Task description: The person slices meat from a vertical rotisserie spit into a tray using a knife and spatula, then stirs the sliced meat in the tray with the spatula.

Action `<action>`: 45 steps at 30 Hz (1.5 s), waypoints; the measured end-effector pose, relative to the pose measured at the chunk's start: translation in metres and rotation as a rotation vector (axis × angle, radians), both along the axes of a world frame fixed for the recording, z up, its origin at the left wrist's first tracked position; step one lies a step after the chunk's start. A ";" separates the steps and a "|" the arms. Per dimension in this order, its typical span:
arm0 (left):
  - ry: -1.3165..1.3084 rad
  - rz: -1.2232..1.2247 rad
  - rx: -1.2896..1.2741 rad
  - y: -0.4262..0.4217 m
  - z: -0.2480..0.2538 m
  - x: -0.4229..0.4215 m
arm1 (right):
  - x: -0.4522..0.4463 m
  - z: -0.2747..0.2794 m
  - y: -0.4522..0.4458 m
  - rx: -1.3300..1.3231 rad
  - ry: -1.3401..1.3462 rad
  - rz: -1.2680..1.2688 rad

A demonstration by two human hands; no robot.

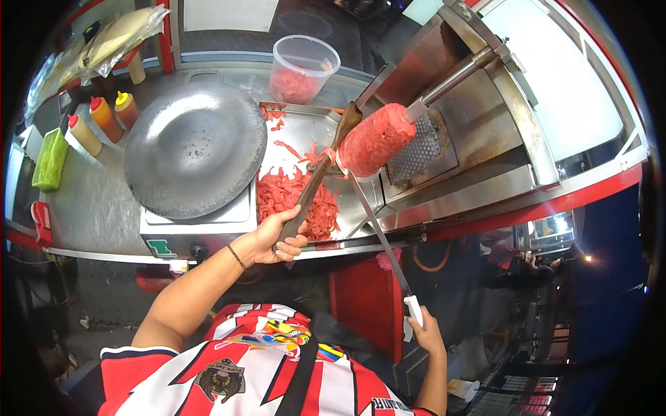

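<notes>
My left hand [276,237] is closed round the handle end of a long dark wooden paddle [316,182], whose wide end reaches the bottom of a reddish meat cone [375,141]. The cone hangs tilted on a metal spit [454,78]. My right hand [428,328] grips the white handle of a long knife [379,231]; its blade tip lies at the cone's lower end, beside the paddle. Below, strips of cut meat [291,201] are heaped in a metal tray [361,201], with a few loose strips further back.
Left of the tray sits a large round griddle [196,150]. A clear bucket [303,69] with meat stands behind the tray. Sauce bottles [106,119] and a green container [50,159] are at the far left. The grill housing [479,132] is on the right.
</notes>
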State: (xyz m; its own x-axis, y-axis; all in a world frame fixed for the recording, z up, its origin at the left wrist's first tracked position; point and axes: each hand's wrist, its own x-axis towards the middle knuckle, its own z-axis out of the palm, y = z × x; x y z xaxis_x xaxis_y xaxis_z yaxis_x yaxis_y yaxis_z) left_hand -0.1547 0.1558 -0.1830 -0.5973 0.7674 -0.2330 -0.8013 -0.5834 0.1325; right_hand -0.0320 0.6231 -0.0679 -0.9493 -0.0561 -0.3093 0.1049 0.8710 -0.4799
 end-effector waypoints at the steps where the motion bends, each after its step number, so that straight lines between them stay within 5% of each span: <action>1: 0.000 -0.011 -0.017 0.001 -0.001 0.002 | -0.004 -0.002 0.000 0.014 -0.049 -0.020; 9: 0.112 -0.033 -0.437 -0.009 0.017 0.039 | -0.008 -0.018 0.010 -0.155 0.078 -0.030; 15: 0.537 0.104 -0.805 0.075 -0.004 0.060 | -0.091 -0.054 -0.130 -0.571 0.207 -0.151; 19: 0.572 0.085 -0.788 0.087 0.003 0.071 | -0.178 -0.041 -0.211 -0.460 0.514 -0.059; 22: 0.592 0.031 -0.812 0.082 -0.008 0.069 | -0.192 -0.084 -0.206 -0.396 0.599 -0.027; 24: 0.612 0.092 -0.790 0.075 0.007 0.062 | -0.153 -0.139 -0.186 -0.455 0.592 0.010; 27: 0.606 0.089 -0.774 0.077 0.005 0.053 | -0.115 -0.153 -0.177 -0.527 0.423 -0.056; 32: 0.630 0.058 -0.869 0.079 0.009 0.048 | -0.180 -0.097 -0.214 -0.441 0.398 -0.062; 38: 0.616 0.121 -0.779 0.076 0.012 0.027 | -0.112 -0.155 -0.167 -0.408 0.378 -0.050; 42: 0.579 0.098 -0.780 0.078 0.015 0.022 | -0.166 -0.109 -0.194 -0.309 0.412 0.053; 45: 0.581 0.101 -0.753 0.076 0.009 0.012 | -0.137 -0.122 -0.180 -0.331 0.464 0.053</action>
State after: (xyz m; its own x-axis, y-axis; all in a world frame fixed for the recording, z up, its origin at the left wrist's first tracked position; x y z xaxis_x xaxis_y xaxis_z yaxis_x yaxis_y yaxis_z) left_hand -0.1422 0.2321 -0.1738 -0.8302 0.4754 -0.2913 -0.4430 -0.2451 0.8624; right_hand -0.1693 0.4426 -0.1903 -0.9748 -0.1303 0.1813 -0.2216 0.6645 -0.7137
